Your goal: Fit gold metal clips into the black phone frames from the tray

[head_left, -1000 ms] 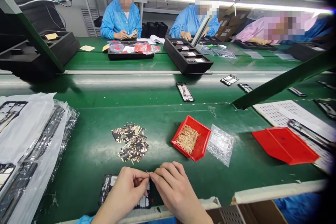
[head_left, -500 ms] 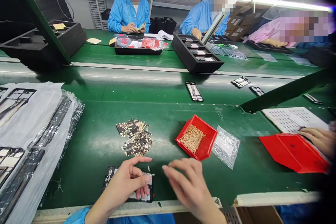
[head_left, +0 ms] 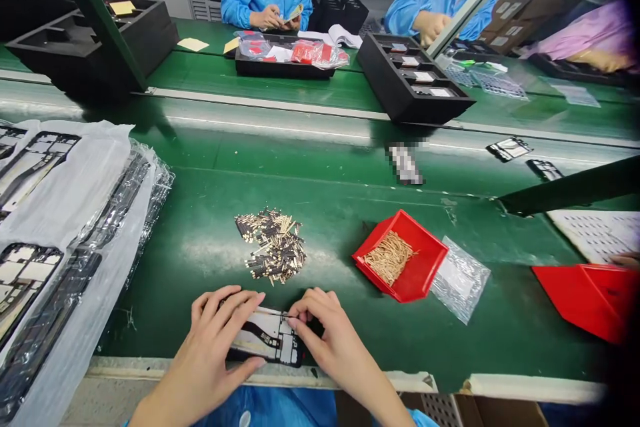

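An opened phone housing (head_left: 287, 348) lies flat at the table's near edge, its white inner face and a black flex strip showing. My left hand (head_left: 213, 340) spans its left end, fingers over the far edge and thumb by the near edge. At the far right corner of the housing, my right hand (head_left: 333, 337) has thumb and forefinger pinched together; whatever sits between the tips is too small to make out. Beyond the hands lies a pile of small black-and-gold strips (head_left: 275, 247). A red bin (head_left: 427, 257) holding thin tan pieces (head_left: 390, 257) stands to the right.
Wrapped phone housings (head_left: 37, 280) are stacked at left. A clear plastic bag (head_left: 461, 280) lies beside the red bin, with another red bin (head_left: 583, 297) farther right. A green post (head_left: 575, 187) slants in there. Co-workers sit across the line behind black trays (head_left: 415, 90).
My left hand has shifted from over the housing's middle to its left end. My right hand has come in from the right to the housing's corner. The view has tilted down.
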`<move>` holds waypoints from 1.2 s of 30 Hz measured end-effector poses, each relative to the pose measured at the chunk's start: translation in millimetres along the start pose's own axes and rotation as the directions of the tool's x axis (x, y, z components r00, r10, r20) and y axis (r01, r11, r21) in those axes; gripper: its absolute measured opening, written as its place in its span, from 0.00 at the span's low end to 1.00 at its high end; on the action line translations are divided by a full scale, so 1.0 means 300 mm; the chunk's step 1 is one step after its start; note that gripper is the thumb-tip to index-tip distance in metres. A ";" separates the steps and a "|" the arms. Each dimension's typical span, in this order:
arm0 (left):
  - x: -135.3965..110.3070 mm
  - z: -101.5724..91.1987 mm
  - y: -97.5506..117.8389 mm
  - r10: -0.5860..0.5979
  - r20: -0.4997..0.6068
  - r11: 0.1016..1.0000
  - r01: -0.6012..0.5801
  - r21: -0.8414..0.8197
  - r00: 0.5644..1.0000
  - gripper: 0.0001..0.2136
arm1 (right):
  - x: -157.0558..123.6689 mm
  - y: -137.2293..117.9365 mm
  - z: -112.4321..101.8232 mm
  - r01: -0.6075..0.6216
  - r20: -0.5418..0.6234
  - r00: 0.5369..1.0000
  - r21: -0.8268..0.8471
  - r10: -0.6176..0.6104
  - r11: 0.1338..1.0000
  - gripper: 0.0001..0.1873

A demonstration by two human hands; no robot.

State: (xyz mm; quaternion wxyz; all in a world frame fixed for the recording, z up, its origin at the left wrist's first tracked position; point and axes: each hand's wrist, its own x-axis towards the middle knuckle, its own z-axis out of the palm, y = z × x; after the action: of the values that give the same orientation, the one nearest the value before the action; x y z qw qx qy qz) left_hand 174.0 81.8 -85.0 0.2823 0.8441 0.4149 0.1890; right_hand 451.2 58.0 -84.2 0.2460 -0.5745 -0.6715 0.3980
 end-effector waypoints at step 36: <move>-0.016 0.003 -0.028 0.026 0.116 0.997 -0.034 0.064 0.993 0.46 | 0.027 0.005 -0.004 0.046 0.026 0.999 -0.078 -0.044 0.996 0.08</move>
State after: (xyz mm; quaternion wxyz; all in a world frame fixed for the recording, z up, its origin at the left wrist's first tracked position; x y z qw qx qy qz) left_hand 166.7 82.0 -91.4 0.2751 0.8685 0.3911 0.1305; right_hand 451.1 66.1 -85.8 0.2238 -0.5636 -0.7024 0.3727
